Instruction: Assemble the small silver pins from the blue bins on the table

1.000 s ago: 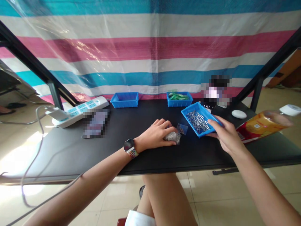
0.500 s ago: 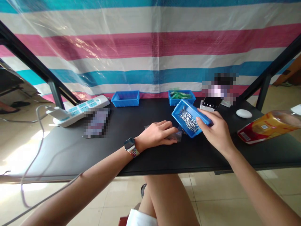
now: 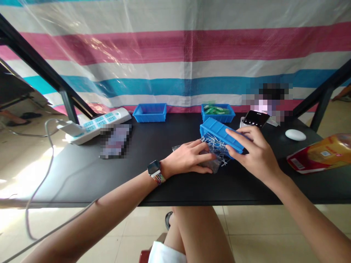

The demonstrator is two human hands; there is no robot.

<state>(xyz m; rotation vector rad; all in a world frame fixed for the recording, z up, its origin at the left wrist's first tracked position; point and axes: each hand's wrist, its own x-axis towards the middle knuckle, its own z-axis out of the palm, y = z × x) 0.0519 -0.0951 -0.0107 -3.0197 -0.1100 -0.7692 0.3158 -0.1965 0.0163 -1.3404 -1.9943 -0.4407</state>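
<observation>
black table (image 3: 186,190), striped sheet (image 3: 123,51), tiled floor (image 3: 255,233)

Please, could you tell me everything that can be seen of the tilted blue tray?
The tray is blue, rectangular and plastic-looking, with ribbed outer walls. It is tilted, its open side turned downward, so its inside is mostly hidden. Thin metal pins spill out at its opening. The right grip holds it at its right end. Whether it touches the table cannot be seen.
</observation>
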